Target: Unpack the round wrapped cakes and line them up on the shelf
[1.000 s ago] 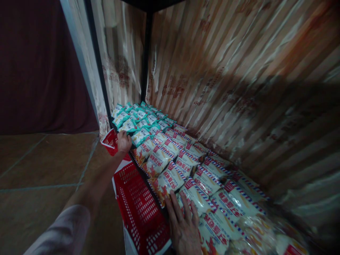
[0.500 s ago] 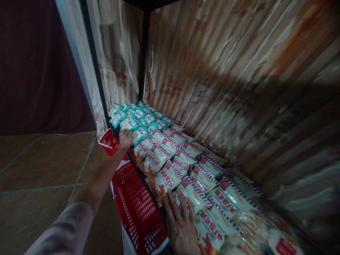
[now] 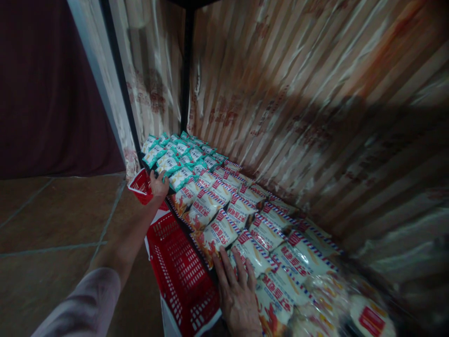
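My left hand [image 3: 160, 185] is at the front edge of the rows of small teal-and-white snack bags [image 3: 168, 164]. Its thumb and fingers are apart, close against the front bag, and I see nothing held in them. Lower down, my right hand [image 3: 240, 285] lies with spread fingers over the front row of larger white snack bags [image 3: 219, 234] with red lettering and striped edges. Its fingertips rest on those bags. Part of the bags beneath the palm is hidden.
A red perforated basket [image 3: 185, 276] is below the shelf edge, with a smaller-looking red basket [image 3: 140, 185] beyond it. Clear-wrapped packs [image 3: 368, 316] lie at the lower right. Corrugated wrapped panels [image 3: 280, 93] stand behind, and dark shelf posts [image 3: 187, 70] rise at the corner.
My left hand has shifted slightly back to the left, and its fingers have spread from a closed pinch. My right hand stays on the white bags. The view has moved a little.
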